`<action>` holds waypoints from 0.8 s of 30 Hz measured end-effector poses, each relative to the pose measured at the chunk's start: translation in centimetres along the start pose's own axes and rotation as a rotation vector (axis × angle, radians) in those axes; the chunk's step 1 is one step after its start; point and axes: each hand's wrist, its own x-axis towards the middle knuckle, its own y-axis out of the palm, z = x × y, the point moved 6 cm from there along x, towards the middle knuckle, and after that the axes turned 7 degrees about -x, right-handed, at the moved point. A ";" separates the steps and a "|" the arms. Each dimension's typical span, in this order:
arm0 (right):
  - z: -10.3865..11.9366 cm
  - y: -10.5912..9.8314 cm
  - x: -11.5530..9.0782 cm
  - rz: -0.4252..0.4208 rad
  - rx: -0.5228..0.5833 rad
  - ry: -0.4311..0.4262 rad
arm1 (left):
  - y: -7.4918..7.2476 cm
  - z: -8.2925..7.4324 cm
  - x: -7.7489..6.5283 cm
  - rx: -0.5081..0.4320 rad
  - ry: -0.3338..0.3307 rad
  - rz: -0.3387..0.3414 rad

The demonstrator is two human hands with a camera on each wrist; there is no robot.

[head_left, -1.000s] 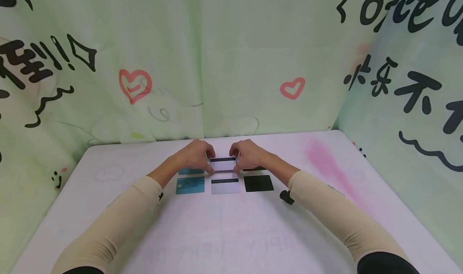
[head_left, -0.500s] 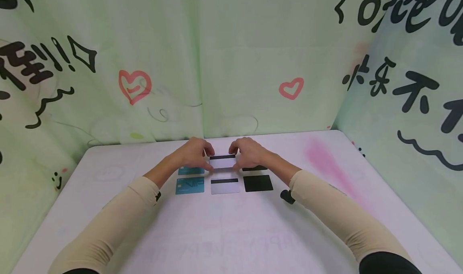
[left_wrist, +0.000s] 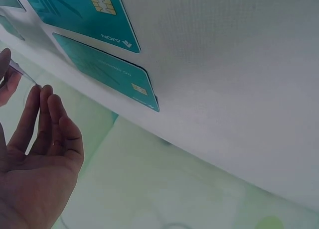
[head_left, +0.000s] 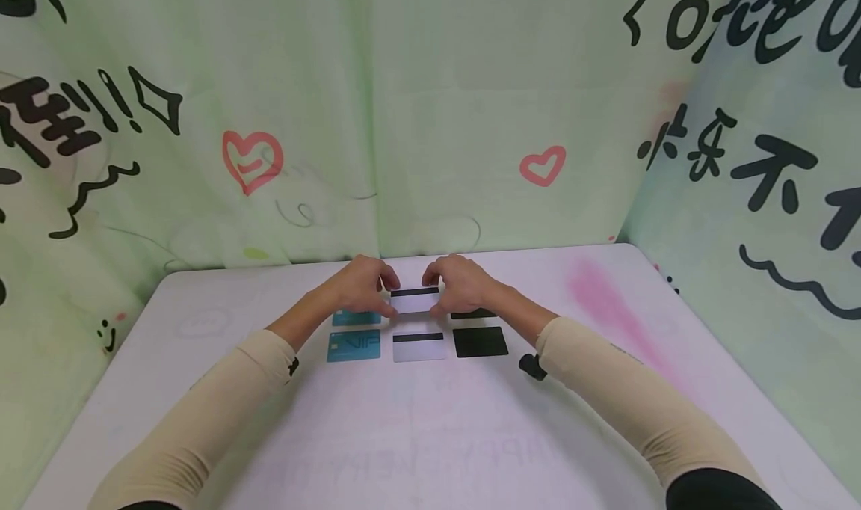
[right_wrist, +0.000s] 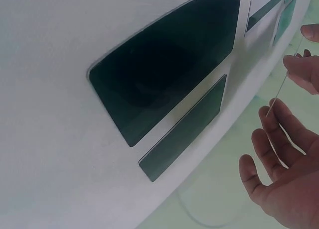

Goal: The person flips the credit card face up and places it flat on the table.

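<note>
Both hands hold a white card with a black stripe (head_left: 414, 301) by its two short ends, lifted over the table. My left hand (head_left: 363, 286) pinches the left end; its fingertips meet the card's edge in the left wrist view. My right hand (head_left: 460, 284) pinches the right end, and the card looks like a thin line in the right wrist view. Below lie a blue VIP card (head_left: 353, 345), another white striped card (head_left: 418, 348) and a dark card (head_left: 480, 342). Behind them, a second blue card (left_wrist: 107, 69) and a second dark card (right_wrist: 184, 132) are partly hidden by the hands in the head view.
The cards lie on a white table (head_left: 417, 435) with a pink smear at its right. A pale green curtain (head_left: 437, 121) with hearts and black lettering hangs behind the far edge. A small black object (head_left: 532, 367) shows beside the right sleeve.
Over the last second both hands have raised the white striped card slightly and moved it a little away from the front row. The cards on the table have stayed put.
</note>
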 end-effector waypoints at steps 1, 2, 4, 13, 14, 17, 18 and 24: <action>0.1 0.0 0.0 -0.001 0.002 -0.003 | 0.0 0.0 0.0 0.001 0.005 -0.003; 0.1 0.0 0.1 -0.002 0.004 -0.005 | 0.0 -0.1 0.0 0.001 0.010 -0.005; 0.3 0.1 0.2 -0.003 0.008 -0.010 | 0.0 -0.2 0.0 0.004 0.023 -0.011; 0.9 0.2 0.4 -0.006 0.022 -0.013 | 0.1 -0.2 -0.1 -0.010 0.024 -0.030; 0.9 0.2 0.4 -0.005 0.023 -0.013 | 0.1 -0.2 -0.1 -0.010 0.022 -0.031; 1.1 0.3 0.4 -0.001 0.025 -0.016 | 0.2 -0.2 -0.1 -0.007 0.020 -0.036; 1.2 0.3 0.4 -0.001 0.023 -0.017 | 0.2 -0.2 -0.1 -0.003 0.023 -0.039; 1.5 0.2 0.5 -0.025 -0.003 -0.027 | 0.2 -0.4 0.0 0.011 0.038 -0.062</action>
